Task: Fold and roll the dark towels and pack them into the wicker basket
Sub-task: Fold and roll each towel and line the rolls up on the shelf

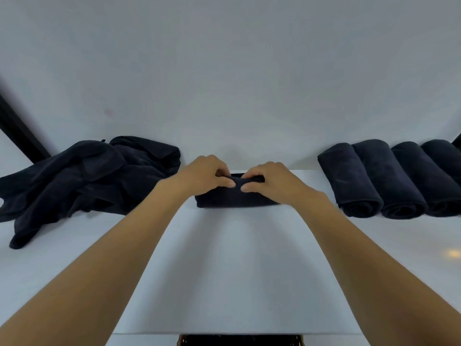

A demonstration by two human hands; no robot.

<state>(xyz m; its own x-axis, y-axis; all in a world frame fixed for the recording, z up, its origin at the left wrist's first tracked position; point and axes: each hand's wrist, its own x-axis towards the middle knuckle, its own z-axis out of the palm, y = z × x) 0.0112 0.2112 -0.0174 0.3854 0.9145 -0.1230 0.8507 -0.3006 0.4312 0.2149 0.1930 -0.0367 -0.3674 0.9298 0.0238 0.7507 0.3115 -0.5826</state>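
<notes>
Past the wicker basket [180, 341] at my near edge, I have left hand [207, 174] and right hand [268, 179] curled, pinching the dark towel roll [237, 199] mid-table, and if either pinch loosens I expect it to spring slack.

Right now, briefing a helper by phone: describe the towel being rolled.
On the white table, look between the crumpled pile at left and the finished rolls at right. The towel lies crosswise, the only one gripped by the left hand and right hand.
</notes>
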